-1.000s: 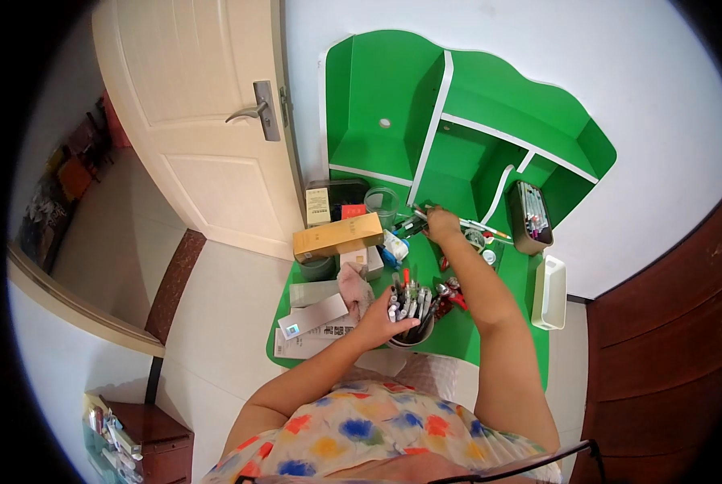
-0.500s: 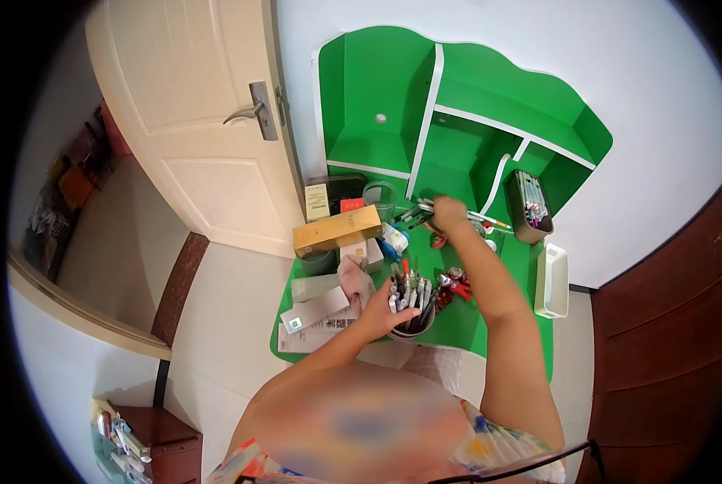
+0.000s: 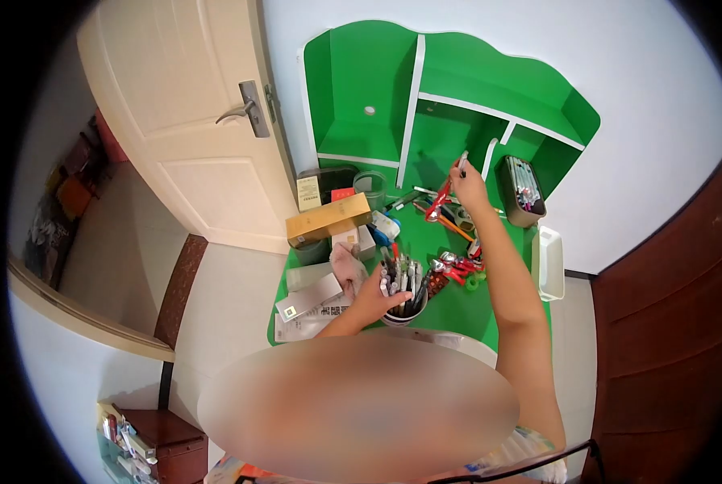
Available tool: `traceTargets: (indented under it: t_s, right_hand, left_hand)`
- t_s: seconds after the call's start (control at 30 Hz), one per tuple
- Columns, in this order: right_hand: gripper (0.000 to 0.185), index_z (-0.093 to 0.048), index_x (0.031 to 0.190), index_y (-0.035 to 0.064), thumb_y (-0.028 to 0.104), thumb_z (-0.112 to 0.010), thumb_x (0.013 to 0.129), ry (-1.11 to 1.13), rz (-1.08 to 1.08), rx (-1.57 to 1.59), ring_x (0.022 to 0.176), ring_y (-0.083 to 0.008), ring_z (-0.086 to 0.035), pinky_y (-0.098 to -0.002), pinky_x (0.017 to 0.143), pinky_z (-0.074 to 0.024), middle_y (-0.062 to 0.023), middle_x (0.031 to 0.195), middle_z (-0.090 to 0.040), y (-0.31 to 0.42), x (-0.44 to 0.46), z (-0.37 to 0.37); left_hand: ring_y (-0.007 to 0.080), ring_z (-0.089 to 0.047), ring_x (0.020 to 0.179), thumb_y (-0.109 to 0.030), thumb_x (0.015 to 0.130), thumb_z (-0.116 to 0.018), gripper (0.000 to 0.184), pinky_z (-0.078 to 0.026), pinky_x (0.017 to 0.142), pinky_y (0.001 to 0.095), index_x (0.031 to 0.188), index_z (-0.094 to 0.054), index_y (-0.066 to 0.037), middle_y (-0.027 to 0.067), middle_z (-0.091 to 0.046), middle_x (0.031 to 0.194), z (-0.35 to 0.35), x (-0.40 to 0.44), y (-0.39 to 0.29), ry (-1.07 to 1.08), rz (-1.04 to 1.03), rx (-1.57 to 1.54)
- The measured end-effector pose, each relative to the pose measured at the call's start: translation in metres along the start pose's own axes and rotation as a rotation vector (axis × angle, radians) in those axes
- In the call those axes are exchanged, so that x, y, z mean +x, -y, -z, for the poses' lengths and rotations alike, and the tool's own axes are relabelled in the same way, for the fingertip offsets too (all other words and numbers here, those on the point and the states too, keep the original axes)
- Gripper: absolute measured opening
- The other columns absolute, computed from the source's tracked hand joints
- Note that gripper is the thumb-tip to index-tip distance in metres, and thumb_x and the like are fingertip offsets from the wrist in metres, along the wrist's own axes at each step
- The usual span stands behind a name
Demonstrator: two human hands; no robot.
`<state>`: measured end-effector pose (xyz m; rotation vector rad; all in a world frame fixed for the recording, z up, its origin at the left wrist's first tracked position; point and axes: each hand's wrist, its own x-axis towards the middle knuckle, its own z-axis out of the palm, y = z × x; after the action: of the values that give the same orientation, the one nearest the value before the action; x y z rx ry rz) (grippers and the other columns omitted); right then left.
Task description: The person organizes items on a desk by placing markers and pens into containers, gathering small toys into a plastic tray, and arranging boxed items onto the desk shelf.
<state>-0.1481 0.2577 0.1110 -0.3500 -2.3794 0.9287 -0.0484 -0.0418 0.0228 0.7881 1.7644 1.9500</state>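
My left hand (image 3: 374, 300) is closed around a cup (image 3: 402, 319) packed with pens and markers, at the desk's front edge. My right hand (image 3: 468, 189) reaches toward the back of the desk, its fingers pinching a pen (image 3: 462, 164) that points up. Just left of these fingers is a red, shiny item (image 3: 439, 202); I cannot tell whether the hand also holds it. Orange and white pencils (image 3: 455, 229) lie beneath. Near the cup sits a cluster of red and silver small items (image 3: 456, 266) with a green round piece (image 3: 474, 281).
Boxes, including a long gold one (image 3: 329, 220), a pink cloth (image 3: 348, 269) and a clear cup (image 3: 370, 191) crowd the left. A pencil tin (image 3: 524, 189) and a white bin (image 3: 549, 264) stand right. Green shelves (image 3: 457, 73) rise behind.
My right hand has lifted up and slightly right from the scattered pens, now with an upright pen. The red item has shifted upward beside it. My left hand stays on the cup.
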Motion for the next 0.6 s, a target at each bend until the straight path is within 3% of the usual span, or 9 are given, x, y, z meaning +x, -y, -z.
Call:
traceTargets:
  t_s: [0.17,0.3,0.4,0.47,0.53,0.57,0.6]
  right_hand:
    - [0.023,-0.06,0.103,0.0077,0.025,-0.059,0.087,-0.122,0.052,-0.29,0.09,-0.0363,-0.059,-0.045,0.078,-0.0482,-0.0162,0.098,-0.062,-0.021,-0.01,0.013]
    - [0.023,-0.064,0.103,0.01,0.025,-0.06,0.086,-0.282,-0.064,-0.203,0.09,-0.0375,-0.058,-0.0463,0.079,-0.047,-0.017,0.094,-0.062,-0.055,-0.009,0.022]
    - [0.023,-0.066,0.099,0.0099,0.027,-0.058,0.086,-0.305,-0.089,0.048,0.09,-0.0376,-0.058,-0.0447,0.079,-0.0469,-0.0189,0.089,-0.063,-0.074,-0.01,0.031]
    - [0.029,-0.065,0.094,0.0034,0.028,-0.051,0.091,-0.275,-0.092,0.221,0.082,-0.0314,-0.061,-0.0393,0.077,-0.0481,-0.0162,0.085,-0.064,-0.079,-0.016,0.034]
    - [0.031,-0.063,0.092,0.0003,0.027,-0.047,0.093,-0.227,-0.11,0.623,0.078,-0.027,-0.062,-0.0369,0.075,-0.0489,-0.0145,0.084,-0.064,-0.013,-0.048,0.054]
    - [0.024,-0.057,0.097,-0.0004,0.02,-0.044,0.095,-0.127,-0.252,0.811,0.075,-0.0214,-0.062,-0.0343,0.072,-0.05,-0.0116,0.084,-0.063,0.018,-0.063,0.065]
    - [0.021,-0.055,0.098,0.0006,0.018,-0.044,0.094,-0.09,-0.259,0.907,0.074,-0.0212,-0.061,-0.0346,0.071,-0.0495,-0.0115,0.082,-0.062,0.034,-0.076,0.069]
  left_hand:
    - [0.015,-0.053,0.108,-0.009,0.076,-0.078,0.07,-0.043,0.094,0.0313,0.132,-0.038,-0.001,0.0077,-0.056,0.119,0.001,0.001,0.007,0.005,0.001,-0.011]
    - [0.0153,-0.053,0.109,-0.007,0.076,-0.077,0.07,-0.042,0.095,0.0312,0.133,-0.038,-0.001,0.0076,-0.055,0.121,0.0,0.001,0.005,0.014,0.018,-0.051]
    - [0.015,-0.053,0.109,-0.006,0.077,-0.076,0.068,-0.042,0.095,0.0311,0.133,-0.038,-0.002,0.0067,-0.055,0.121,-0.001,0.002,0.001,0.032,-0.003,-0.046]
    - [0.015,-0.053,0.109,-0.005,0.077,-0.076,0.067,-0.042,0.095,0.0312,0.133,-0.038,-0.003,0.0062,-0.055,0.121,-0.001,0.002,0.002,0.031,0.015,-0.062]
    - [0.0151,-0.053,0.11,-0.005,0.077,-0.076,0.068,-0.042,0.095,0.0313,0.133,-0.038,-0.002,0.0062,-0.055,0.121,0.0,0.002,0.003,0.032,0.004,-0.049]
    - [0.0153,-0.053,0.11,-0.005,0.077,-0.076,0.068,-0.042,0.096,0.0315,0.133,-0.038,-0.002,0.0063,-0.055,0.121,0.0,0.002,0.003,0.027,0.012,-0.049]
    - [0.0153,-0.053,0.11,-0.005,0.077,-0.076,0.068,-0.043,0.096,0.0316,0.133,-0.038,-0.002,0.0064,-0.055,0.121,-0.001,0.001,0.002,0.024,0.024,-0.05]
